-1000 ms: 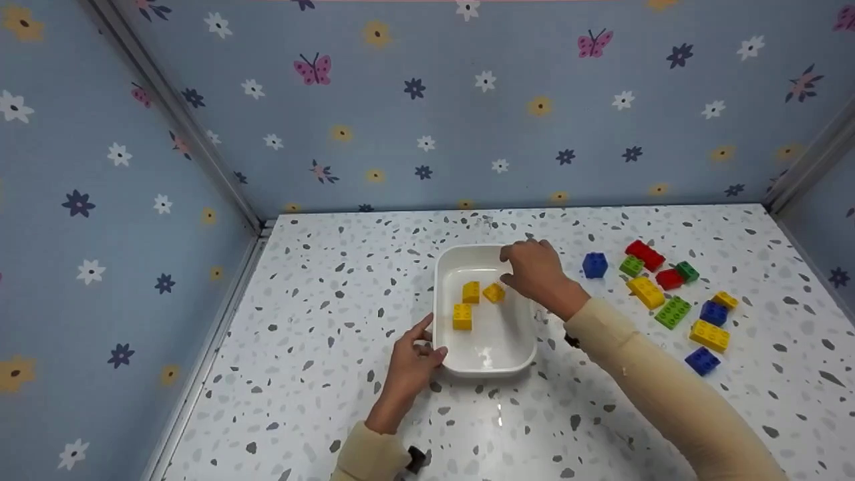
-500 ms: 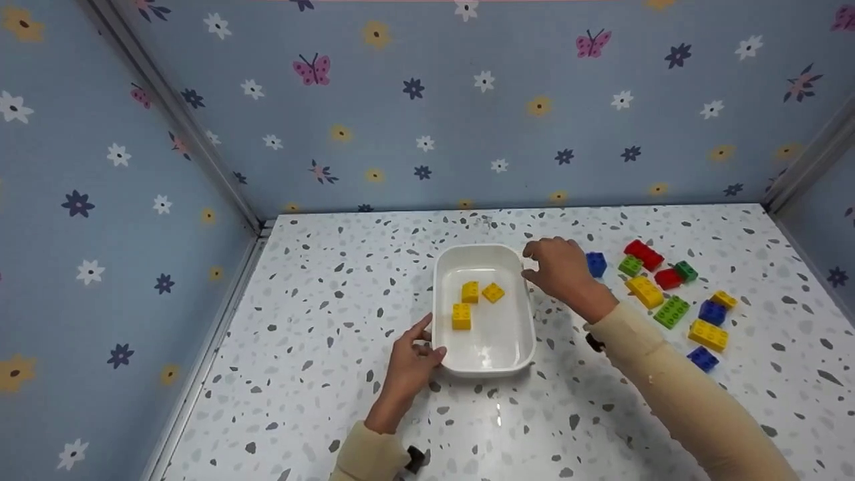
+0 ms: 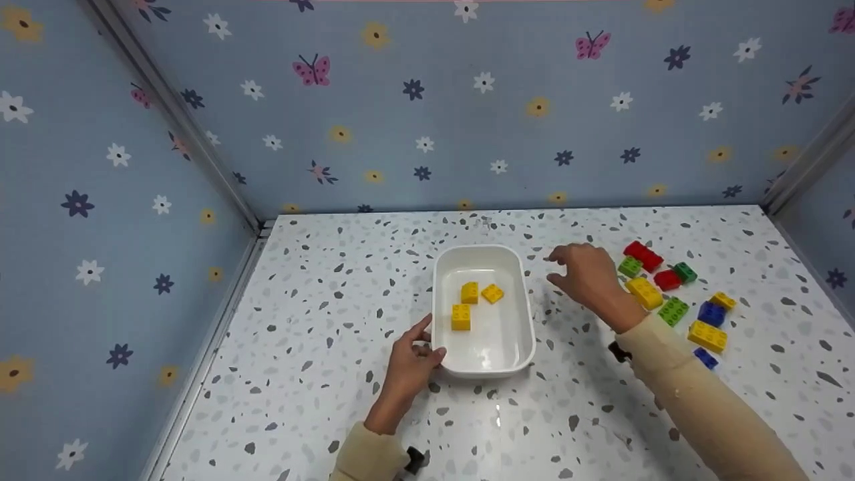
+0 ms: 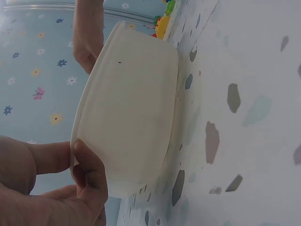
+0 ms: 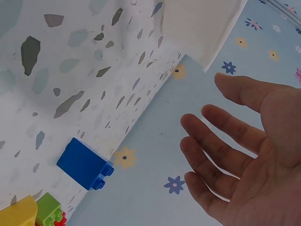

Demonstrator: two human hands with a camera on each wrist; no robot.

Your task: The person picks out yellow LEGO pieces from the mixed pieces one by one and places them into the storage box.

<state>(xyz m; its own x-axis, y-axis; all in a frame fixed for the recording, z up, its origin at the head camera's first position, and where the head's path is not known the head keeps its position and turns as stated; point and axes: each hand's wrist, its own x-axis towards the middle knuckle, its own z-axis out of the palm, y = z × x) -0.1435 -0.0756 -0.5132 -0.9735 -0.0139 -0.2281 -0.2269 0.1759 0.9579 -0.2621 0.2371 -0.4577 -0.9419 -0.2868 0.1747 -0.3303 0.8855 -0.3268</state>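
My left hand (image 3: 409, 364) grips the left rim of a white plastic tub (image 3: 486, 346); the left wrist view shows thumb and fingers pinching the tub wall (image 4: 129, 103). Inside the tub lie a rounded yellow brick (image 3: 469, 293), a taller yellow brick (image 3: 461, 317) and a small yellow brick (image 3: 492, 293). To the right of the tub, my right hand (image 3: 589, 275) hovers over the table with fingers relaxed and spread, holding nothing. A blue brick (image 5: 83, 163) stands near it in the right wrist view; in the head view the hand hides that brick.
Several loose toy bricks lie at the right of the table (image 3: 320, 321): a red brick (image 3: 643, 255), a light green one (image 3: 673, 310), a yellow one (image 3: 708, 336) and a blue one (image 3: 713, 312) among them. A flowered wall (image 3: 454, 120) closes off the back.
My right hand has moved from over the tub's far right corner out to the right, leaving the small yellow brick inside. It now covers the blue brick. The left hand has stayed put.
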